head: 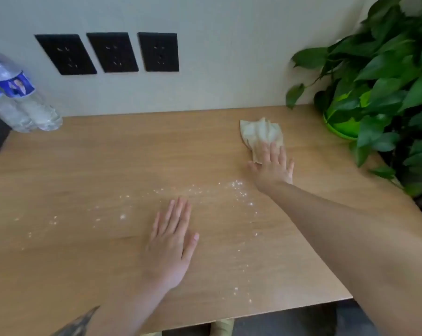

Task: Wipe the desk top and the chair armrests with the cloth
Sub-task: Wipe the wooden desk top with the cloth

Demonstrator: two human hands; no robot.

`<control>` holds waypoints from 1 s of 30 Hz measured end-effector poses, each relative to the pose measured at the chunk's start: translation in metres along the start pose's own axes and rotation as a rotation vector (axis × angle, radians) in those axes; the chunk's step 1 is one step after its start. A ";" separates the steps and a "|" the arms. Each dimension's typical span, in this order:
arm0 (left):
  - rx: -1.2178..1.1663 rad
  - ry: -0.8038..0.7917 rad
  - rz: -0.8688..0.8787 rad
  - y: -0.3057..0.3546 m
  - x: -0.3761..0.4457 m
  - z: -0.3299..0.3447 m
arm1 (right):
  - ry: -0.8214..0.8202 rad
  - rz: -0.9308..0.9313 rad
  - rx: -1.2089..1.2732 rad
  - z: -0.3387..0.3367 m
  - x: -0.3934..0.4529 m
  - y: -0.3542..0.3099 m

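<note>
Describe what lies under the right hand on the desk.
The right hand presses flat on the near end of the pale cloth, which lies on the desk top. The cloth's far part shows; anything beneath it is hidden.

Desk [108, 166]: light wood-grain top, matt and smooth, dusted with white powdery specks [238, 187] just beyond the left fingertips [178, 207]. Cloth [261, 133]: pale, soft, crumpled fabric under the right fingers [274, 154]. Bottle [18, 98]: clear, shiny plastic with a glossy blue label. Sockets [112, 52]: black matt plates. Pot [340, 126]: glossy green plastic; leaves [386, 66] waxy.
</note>
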State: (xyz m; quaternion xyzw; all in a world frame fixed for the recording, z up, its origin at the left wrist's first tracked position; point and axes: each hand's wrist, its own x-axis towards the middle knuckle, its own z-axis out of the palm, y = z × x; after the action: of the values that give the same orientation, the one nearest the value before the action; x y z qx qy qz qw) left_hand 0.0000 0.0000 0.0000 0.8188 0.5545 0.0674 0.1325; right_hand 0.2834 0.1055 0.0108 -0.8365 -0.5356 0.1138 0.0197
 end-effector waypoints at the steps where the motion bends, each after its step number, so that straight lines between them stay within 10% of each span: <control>1: 0.010 -0.032 0.031 0.002 -0.003 0.005 | -0.008 -0.007 -0.017 0.000 0.006 0.001; 13: 0.108 -0.056 0.149 -0.003 -0.006 0.025 | -0.034 -0.048 0.006 0.012 0.092 -0.004; 22: 0.067 -0.093 0.218 -0.009 -0.010 0.021 | -0.023 -0.391 0.033 0.013 -0.003 0.039; 30: 0.079 -0.158 0.274 -0.053 -0.052 0.011 | 0.059 0.241 0.198 0.037 -0.070 -0.020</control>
State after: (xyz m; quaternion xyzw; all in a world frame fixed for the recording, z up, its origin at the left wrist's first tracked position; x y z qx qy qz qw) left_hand -0.0639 -0.0310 -0.0243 0.8940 0.4279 -0.0018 0.1329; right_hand 0.2298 0.0475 -0.0100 -0.8916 -0.4169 0.1429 0.1041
